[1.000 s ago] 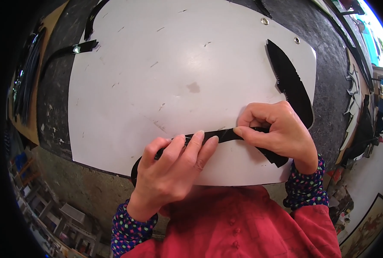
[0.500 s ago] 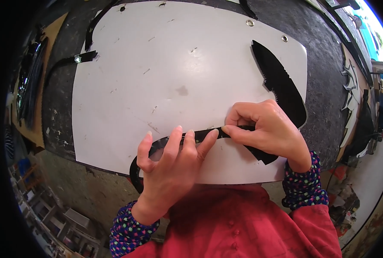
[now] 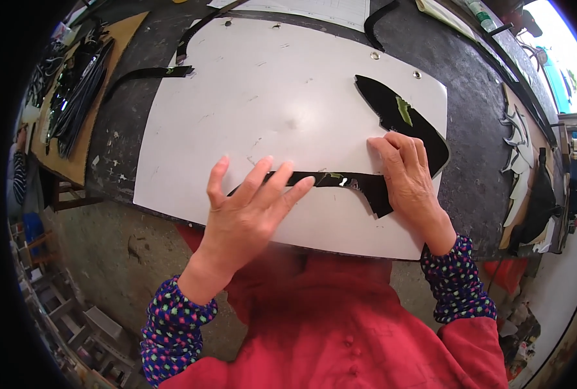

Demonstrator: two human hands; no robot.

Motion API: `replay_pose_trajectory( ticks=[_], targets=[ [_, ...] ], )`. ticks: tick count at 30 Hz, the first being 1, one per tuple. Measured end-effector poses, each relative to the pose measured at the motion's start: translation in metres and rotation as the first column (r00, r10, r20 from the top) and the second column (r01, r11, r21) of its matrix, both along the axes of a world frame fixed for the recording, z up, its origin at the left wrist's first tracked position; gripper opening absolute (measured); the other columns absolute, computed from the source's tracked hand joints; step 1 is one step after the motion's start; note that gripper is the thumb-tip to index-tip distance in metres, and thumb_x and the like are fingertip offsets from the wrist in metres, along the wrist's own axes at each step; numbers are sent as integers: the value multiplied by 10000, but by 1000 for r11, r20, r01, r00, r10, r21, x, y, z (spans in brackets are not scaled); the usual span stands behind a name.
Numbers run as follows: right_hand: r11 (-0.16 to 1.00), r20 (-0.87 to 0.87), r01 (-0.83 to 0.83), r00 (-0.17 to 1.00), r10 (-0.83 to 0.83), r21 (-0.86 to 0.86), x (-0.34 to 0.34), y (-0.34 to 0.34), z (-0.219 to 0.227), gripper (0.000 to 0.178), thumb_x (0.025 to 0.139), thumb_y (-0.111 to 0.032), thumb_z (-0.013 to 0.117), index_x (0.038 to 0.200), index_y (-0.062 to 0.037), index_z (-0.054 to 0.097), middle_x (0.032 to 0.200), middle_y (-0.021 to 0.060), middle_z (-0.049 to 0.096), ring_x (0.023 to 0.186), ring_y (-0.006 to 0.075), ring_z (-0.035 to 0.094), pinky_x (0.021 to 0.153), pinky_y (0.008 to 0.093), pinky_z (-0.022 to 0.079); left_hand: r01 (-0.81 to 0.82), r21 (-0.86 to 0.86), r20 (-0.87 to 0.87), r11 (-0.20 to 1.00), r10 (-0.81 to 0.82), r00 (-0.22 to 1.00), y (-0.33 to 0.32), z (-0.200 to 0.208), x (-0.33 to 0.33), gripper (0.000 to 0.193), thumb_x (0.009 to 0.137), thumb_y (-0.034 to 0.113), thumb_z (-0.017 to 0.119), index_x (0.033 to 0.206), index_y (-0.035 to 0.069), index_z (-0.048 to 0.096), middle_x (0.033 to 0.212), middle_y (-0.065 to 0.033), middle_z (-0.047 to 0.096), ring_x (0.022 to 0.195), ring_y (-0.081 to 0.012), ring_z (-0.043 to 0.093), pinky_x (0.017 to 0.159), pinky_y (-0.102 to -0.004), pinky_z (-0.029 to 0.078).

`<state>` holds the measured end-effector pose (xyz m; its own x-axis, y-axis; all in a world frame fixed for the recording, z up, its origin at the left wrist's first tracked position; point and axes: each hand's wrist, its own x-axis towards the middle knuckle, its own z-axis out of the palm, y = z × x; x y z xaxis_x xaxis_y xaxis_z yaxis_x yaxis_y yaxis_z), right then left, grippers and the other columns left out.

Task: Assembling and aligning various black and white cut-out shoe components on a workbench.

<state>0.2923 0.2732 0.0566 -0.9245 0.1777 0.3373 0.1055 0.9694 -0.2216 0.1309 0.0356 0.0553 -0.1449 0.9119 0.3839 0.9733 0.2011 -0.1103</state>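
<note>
1. The left hand [image 3: 246,207] is lying open and flat, fingers spread, pressing down on the left part of a black strip [image 3: 330,179]; that is pinning the strip so it is not sliding.
2. The right hand [image 3: 408,175] is also lying open, palm down, covering the strip's wider right end, so both ends are being held flat at once.
3. The strip is lying near the near edge of a white board [image 3: 269,97], running left to right between the two hands.
4. A larger black piece [image 3: 392,107] is lying just beyond the right hand, on the board's right side, apart from the strip.
5. The board is resting on a dark, scuffed worktop [image 3: 476,129]; more black offcuts [image 3: 149,72] are lying at its far left.
6. Far left, a brown board [image 3: 84,152] is carrying dark strips; on the right, pale cut shapes [image 3: 518,162] are lying at the worktop's edge. A concrete floor [image 3: 107,246] is showing below.
</note>
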Motion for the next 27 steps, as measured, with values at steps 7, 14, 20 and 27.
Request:
replay_pose_trajectory(
  ticks=[7,14,20,27],
  targets=[
    [993,-102,-26,995,14,-116,-53,-36,43,528,744,116,545,1261,4,534,1218,167,581,1149,338,547,994,417,456,-94,-10,150,996,94,984,-35,-3,-11,446,859,63,601,1238,273,708,1327,-14,585,1203,-188,527,1076,-433,306],
    [996,-155,-95,983,94,1,-109,-60,-14,516,859,-25,509,1370,-32,436,1385,138,447,1278,320,453,1039,438,374,-59,102,173,993,41,984,-30,-12,-16,506,831,102,585,1290,293,674,1317,12,579,1179,-158,524,1060,-434,304],
    [997,-57,-17,998,13,-72,-110,-71,-6,479,852,-19,526,1326,-12,460,1355,151,465,1243,326,469,1015,450,381,-69,117,182,991,47,982,-36,-11,-11,490,850,109,568,1282,314,677,1318,12,582,1196,-161,515,1063,-440,299],
    [692,15,89,993,-113,-716,-76,-35,27,445,937,-153,627,1347,-35,500,1352,199,521,1245,354,494,1035,470,398,-49,-37,298,998,58,953,-51,0,-5,943,432,360,904,1327,266,624,1470,-34,465,1297,-242,456,1078,-530,250]
  ],
)
